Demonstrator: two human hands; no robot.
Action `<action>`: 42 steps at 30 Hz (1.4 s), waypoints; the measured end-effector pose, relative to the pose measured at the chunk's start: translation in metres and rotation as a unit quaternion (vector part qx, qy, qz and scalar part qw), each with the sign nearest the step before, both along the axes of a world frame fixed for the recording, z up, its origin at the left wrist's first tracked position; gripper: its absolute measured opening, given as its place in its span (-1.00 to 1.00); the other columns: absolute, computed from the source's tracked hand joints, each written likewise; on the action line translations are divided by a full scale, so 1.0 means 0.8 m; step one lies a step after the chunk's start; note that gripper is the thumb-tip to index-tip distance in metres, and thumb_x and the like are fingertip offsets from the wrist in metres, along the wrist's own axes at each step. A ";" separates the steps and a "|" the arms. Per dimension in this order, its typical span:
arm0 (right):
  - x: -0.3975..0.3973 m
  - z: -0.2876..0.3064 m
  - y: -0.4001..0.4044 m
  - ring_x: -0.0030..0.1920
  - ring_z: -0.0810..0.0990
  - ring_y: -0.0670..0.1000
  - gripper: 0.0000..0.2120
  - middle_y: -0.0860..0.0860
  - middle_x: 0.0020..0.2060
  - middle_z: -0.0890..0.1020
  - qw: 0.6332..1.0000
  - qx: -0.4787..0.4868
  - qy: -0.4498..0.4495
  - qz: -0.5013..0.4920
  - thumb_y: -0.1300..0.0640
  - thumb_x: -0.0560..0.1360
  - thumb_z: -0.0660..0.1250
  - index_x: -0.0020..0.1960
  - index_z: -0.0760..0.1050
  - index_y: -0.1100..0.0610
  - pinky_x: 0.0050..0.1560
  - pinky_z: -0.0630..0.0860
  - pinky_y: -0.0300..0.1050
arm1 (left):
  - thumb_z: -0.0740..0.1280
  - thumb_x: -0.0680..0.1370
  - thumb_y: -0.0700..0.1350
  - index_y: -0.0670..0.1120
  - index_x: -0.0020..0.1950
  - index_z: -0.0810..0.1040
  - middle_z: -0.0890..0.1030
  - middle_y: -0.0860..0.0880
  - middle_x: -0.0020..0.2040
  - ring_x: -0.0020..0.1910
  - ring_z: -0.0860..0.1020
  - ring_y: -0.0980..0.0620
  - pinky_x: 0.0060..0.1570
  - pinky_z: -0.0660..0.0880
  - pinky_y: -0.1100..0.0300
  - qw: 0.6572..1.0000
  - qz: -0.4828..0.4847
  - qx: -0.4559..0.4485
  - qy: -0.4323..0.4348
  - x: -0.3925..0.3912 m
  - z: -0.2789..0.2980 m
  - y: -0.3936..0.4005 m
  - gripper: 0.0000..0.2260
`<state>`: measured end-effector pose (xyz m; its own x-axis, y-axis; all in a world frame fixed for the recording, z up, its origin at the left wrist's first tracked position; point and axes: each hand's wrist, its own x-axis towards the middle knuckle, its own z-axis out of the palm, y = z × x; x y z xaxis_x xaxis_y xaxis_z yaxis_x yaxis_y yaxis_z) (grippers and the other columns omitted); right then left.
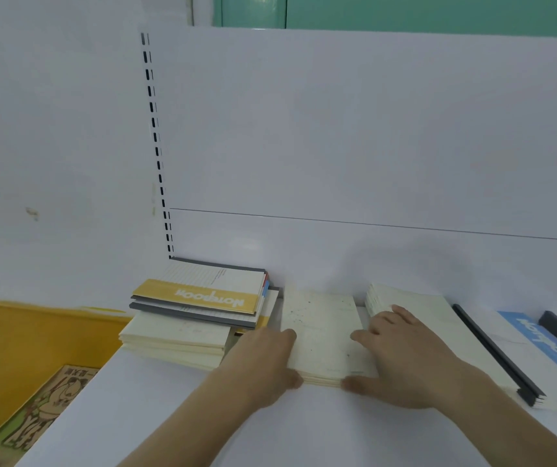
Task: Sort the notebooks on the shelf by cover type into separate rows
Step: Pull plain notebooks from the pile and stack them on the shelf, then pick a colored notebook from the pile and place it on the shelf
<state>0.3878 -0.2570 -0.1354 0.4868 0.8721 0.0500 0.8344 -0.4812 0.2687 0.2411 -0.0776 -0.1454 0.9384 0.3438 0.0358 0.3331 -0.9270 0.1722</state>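
Note:
A small stack of cream speckled notebooks (319, 326) lies in the middle of the white shelf (176, 416). My left hand (265, 364) presses its left edge and my right hand (401, 358) grips its right edge, thumb at the front corner. To the left, a yellow-banded notebook (203, 291) tops a pile with grey spines, over a plain cream stack (174, 343). Behind my right hand sits another cream stack (415, 301). Further right lie a notebook with a black spine (495, 353) and a blue-banded notebook (549, 345).
A white back panel (337, 146) with a slotted upright (157, 143) closes the shelf behind. At lower left stands a yellow bin (17, 342) holding a brown printed cardboard piece (44, 409). The shelf's front part is bare white surface.

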 end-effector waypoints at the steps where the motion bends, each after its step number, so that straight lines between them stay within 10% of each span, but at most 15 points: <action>1: -0.004 0.002 0.003 0.33 0.32 -0.01 -0.24 -0.07 0.21 0.45 1.000 0.023 0.001 0.006 -0.53 0.40 -0.07 0.42 0.31 -0.10 0.49 0.06 -0.08 | 0.38 0.51 0.22 -0.05 0.23 0.46 0.58 -0.06 0.10 0.11 0.54 -0.10 -0.02 0.46 0.08 1.000 0.008 -0.006 -0.011 -0.002 0.002 -0.002 -0.56; 7: -0.021 -0.018 0.058 0.14 0.58 0.04 -0.55 -0.05 0.06 0.59 0.966 0.240 -0.016 0.094 -0.17 0.52 0.08 0.16 0.60 0.03 0.06 0.56 -0.08 | 0.19 0.61 0.21 0.06 0.19 0.53 0.61 0.08 0.06 0.09 0.53 0.00 0.01 0.46 0.13 0.971 0.115 0.042 -0.206 -0.028 0.022 0.022 -0.69; 15: -0.065 -0.020 0.187 0.53 0.18 0.15 -0.23 0.14 0.51 0.26 0.967 0.215 0.085 0.103 -0.27 0.49 -0.16 0.50 0.29 0.18 0.46 0.27 0.08 | 0.15 0.64 0.11 0.04 0.17 0.55 0.55 0.08 0.07 0.10 0.44 0.04 0.06 0.40 0.21 0.962 0.153 0.034 -0.222 -0.069 -0.004 0.104 -0.74; 23: -0.089 0.008 0.205 -0.22 0.54 0.09 -0.56 -0.01 -0.26 0.59 0.976 0.202 -0.024 0.083 -0.17 0.63 -0.09 -0.17 0.44 0.01 -0.18 0.42 -0.01 | 0.20 0.65 0.04 0.04 -0.05 0.57 0.57 0.13 -0.21 -0.18 0.52 0.12 -0.19 0.46 0.23 0.941 0.087 -0.130 -0.300 -0.103 0.007 0.136 -0.80; 27: -0.135 0.034 0.197 -0.49 0.46 0.04 -0.70 -0.05 -0.49 0.49 0.921 0.368 -0.110 0.061 -0.03 0.60 0.12 -0.24 0.46 0.02 -0.50 0.36 -0.11 | 0.17 0.54 0.36 0.12 0.34 0.44 0.64 0.18 0.10 0.09 0.57 0.24 0.12 0.47 0.27 0.876 0.065 -0.341 -0.333 -0.111 0.024 0.130 -0.52; 29: -0.167 0.034 0.205 -0.45 0.49 0.04 -0.82 -0.06 -0.45 0.53 0.910 0.390 -0.101 0.098 0.09 0.53 0.21 -0.22 0.50 0.04 -0.45 0.34 -0.13 | 0.22 0.46 0.44 0.15 0.33 0.42 0.65 0.18 0.13 0.15 0.59 0.17 0.23 0.48 0.12 0.803 0.047 -0.490 -0.335 -0.107 0.035 0.122 -0.45; 32: -0.203 0.018 0.218 -0.17 0.60 0.02 -0.76 -0.05 -0.16 0.67 0.917 0.365 -0.017 0.161 0.09 0.57 0.12 -0.02 0.56 0.06 -0.22 0.50 -0.11 | 0.26 0.63 0.06 0.09 0.10 0.49 0.66 0.08 -0.02 0.00 0.62 0.12 0.09 0.57 0.04 0.741 0.105 -0.514 -0.419 -0.103 0.042 0.118 -0.90; 38: -0.166 0.001 0.213 0.15 0.58 0.03 -0.67 0.01 0.12 0.64 0.893 0.448 -0.009 0.047 0.05 0.60 0.14 0.22 0.56 0.14 0.11 0.53 -0.10 | 0.16 0.69 -0.11 0.16 0.12 0.46 0.63 0.19 -0.01 -0.07 0.60 0.20 -0.16 0.52 0.18 0.717 0.147 -0.475 -0.488 -0.124 0.038 0.161 -0.83; 42: -0.121 -0.004 0.227 0.48 0.30 0.13 -0.34 0.08 0.44 0.40 0.966 0.251 0.063 -0.010 -0.28 0.55 0.01 0.41 0.43 0.15 0.46 0.28 -0.01 | 0.16 0.69 -0.11 0.14 0.06 0.47 0.64 0.11 -0.01 -0.05 0.60 0.07 -0.11 0.55 0.10 0.711 0.186 -0.482 -0.477 -0.141 0.030 0.180 -0.84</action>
